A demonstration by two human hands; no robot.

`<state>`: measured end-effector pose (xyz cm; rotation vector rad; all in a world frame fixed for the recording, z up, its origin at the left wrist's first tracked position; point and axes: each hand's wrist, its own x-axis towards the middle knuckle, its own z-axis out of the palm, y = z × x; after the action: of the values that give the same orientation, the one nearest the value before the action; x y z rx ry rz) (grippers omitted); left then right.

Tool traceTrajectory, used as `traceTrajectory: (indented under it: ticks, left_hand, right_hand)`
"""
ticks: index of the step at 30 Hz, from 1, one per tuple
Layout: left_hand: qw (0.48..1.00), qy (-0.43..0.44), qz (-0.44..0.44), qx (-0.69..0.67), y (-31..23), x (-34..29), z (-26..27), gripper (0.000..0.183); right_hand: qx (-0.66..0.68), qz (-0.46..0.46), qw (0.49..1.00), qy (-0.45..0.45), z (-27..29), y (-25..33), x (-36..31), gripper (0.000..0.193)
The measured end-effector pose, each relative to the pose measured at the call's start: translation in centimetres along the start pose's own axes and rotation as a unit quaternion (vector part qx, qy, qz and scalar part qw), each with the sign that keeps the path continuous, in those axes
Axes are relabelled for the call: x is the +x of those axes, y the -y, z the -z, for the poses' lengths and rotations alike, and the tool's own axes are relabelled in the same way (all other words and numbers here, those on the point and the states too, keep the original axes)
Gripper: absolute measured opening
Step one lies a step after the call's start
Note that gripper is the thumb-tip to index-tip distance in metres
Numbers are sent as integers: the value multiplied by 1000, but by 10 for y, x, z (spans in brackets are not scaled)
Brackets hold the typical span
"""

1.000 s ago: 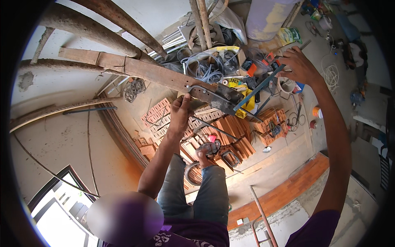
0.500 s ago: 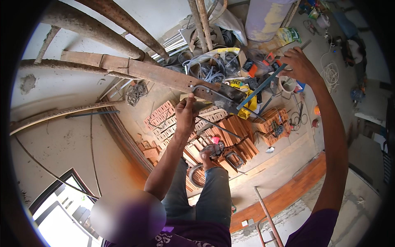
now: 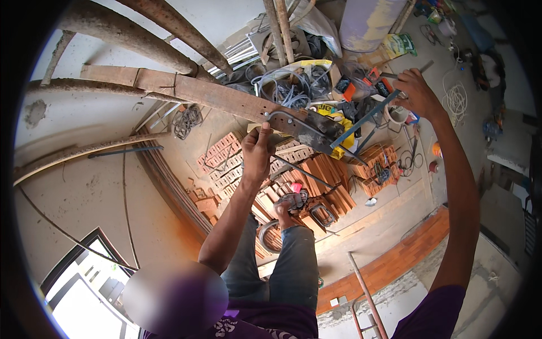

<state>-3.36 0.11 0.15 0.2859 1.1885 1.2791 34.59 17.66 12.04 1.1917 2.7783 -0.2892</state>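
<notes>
A long wooden plank (image 3: 209,99) runs from the upper left to the middle, with bolts or pins and a dark plate (image 3: 316,130) at its near end. A thin metal rod (image 3: 293,117) curves around the pins there. At the plank's lower edge, my left hand (image 3: 258,152) is closed with the thumb up, pinching the rod; another thin rod length (image 3: 305,174) sticks out beside it toward the lower right. My right hand (image 3: 418,96) wraps around the upper part of a blue metal bar (image 3: 367,117), whose lower end meets the plate. The exact joint is too small to make out.
Rusty poles (image 3: 130,42) lean at the upper left. Below the plank lie stacked hollow bricks (image 3: 226,158) and brown tiles (image 3: 322,175), with my foot (image 3: 285,209) among them. Cables, bags and a bucket (image 3: 395,116) clutter the floor behind. A metal frame (image 3: 367,294) stands at the lower right.
The view has shifted slightly. My right hand and the blue bar sit a little lower and farther right. My left hand keeps its pinch at the plank's edge.
</notes>
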Motion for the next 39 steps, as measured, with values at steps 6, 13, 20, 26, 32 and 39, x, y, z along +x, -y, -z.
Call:
traceTrajectory:
  ticks: [6, 13, 20, 26, 32, 39]
  left_hand:
    - [997, 13, 72, -27, -10, 4, -4, 29]
    - [985, -32, 120, -118, 5, 9, -6, 27]
    - [987, 16, 95, -131, 13, 14, 9, 23]
    - [986, 1, 126, -111, 0, 6, -7, 28]
    - [980, -29, 121, -153, 8, -7, -15, 37]
    - [970, -9, 72, -233, 25, -10, -13, 39]
  right_hand:
    - [11, 1, 999, -31, -6, 0, -15, 44]
    - [1, -47, 999, -11, 2, 11, -25, 49]
    - [19, -45, 997, -54, -9, 13, -41, 47]
    - [8, -56, 997, -44, -13, 15, -51, 46]
    - [8, -65, 997, -51, -13, 14, -50, 45]
    - [14, -57, 997, -53, -5, 20, -45, 42]
